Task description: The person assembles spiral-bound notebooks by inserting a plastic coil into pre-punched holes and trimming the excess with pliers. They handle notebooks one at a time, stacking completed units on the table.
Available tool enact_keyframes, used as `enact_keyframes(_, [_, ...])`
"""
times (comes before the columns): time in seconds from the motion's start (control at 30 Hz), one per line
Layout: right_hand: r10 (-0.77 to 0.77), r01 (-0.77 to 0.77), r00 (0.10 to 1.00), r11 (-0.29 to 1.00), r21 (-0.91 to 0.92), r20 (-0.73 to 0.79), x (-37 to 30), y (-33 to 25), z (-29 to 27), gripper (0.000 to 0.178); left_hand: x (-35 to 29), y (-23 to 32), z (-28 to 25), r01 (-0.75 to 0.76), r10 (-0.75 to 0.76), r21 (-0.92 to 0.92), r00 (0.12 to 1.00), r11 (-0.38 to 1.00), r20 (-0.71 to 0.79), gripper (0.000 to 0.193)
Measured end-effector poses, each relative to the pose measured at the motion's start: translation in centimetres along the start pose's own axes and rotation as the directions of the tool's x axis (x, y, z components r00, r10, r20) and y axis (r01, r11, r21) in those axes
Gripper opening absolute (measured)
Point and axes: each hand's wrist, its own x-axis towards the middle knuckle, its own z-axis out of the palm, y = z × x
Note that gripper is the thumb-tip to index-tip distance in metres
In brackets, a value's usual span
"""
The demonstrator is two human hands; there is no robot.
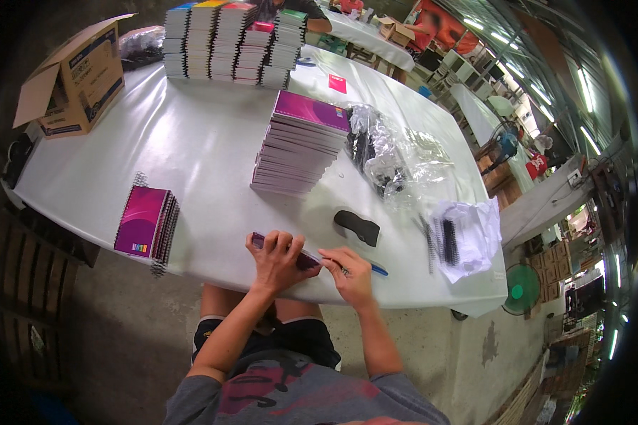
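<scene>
At the near edge of the table, my left hand (273, 263) is closed around a purple notebook (308, 261), held tilted with most of its cover hidden by my fingers. My right hand (351, 278) is pinched at the notebook's right end; what lies between those fingertips is too small to make out. A thin blue pen-like thing (379, 270) shows beside the right hand, partly hidden. Beyond my hands rises a tall stack of purple notebooks (298, 152). To the left lies a small pile of spiral-bound purple notebooks (143, 221), coils sticking out at both ends.
A curved black object (358, 228) lies past my right hand. Black binding coils (448, 242) rest on crumpled white paper (480, 237) at right. Clear plastic wrapping (411, 156), notebook stacks (223, 46) and an open cardboard box (85, 81) stand farther off. A person sits across the table.
</scene>
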Motion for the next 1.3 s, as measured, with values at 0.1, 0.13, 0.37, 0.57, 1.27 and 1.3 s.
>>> enact_keyframes(0.1, [-0.131, 0.131, 0.991, 0.990, -0.043, 0.009, 0.0, 0.3, 0.1, 0.021, 0.0, 0.0, -0.1, 0.000, 0.000, -0.009, 1.000, 1.000, 0.007, 0.063])
enact_keyframes(0.13, [-0.141, 0.143, 0.989, 0.988, -0.057, 0.046, 0.0, 0.2, 0.0, 0.022, -0.1, -0.1, -0.1, 0.002, -0.002, -0.014, 1.000, 1.000, 0.010, 0.064])
enact_keyframes(0.37, [-0.149, 0.200, 0.969, 0.941, -0.275, 0.195, -0.2, -0.6, 0.0, 0.034, -0.3, -0.4, 0.3, -0.038, 0.037, 0.028, 0.999, 0.999, 0.009, 0.065])
enact_keyframes(0.57, [-0.012, 0.025, 0.996, 0.988, -0.155, 0.085, -0.2, -0.9, 0.3, 0.035, -0.3, -0.2, 0.1, -0.001, 0.001, 0.014, 1.000, 1.000, -0.015, 0.063])
enact_keyframes(1.27, [0.182, -0.160, 0.976, 0.971, -0.177, 0.122, -0.4, -0.7, 0.1, 0.019, -0.4, 0.0, -0.2, -0.019, 0.020, 0.075, 1.000, 0.997, -0.006, 0.056])
enact_keyframes(1.3, [0.137, -0.101, 0.981, 0.966, -0.240, 0.138, -0.3, -1.0, 0.2, 0.021, -0.5, -0.2, -0.2, -0.014, 0.014, 0.071, 1.000, 0.997, -0.003, 0.056])
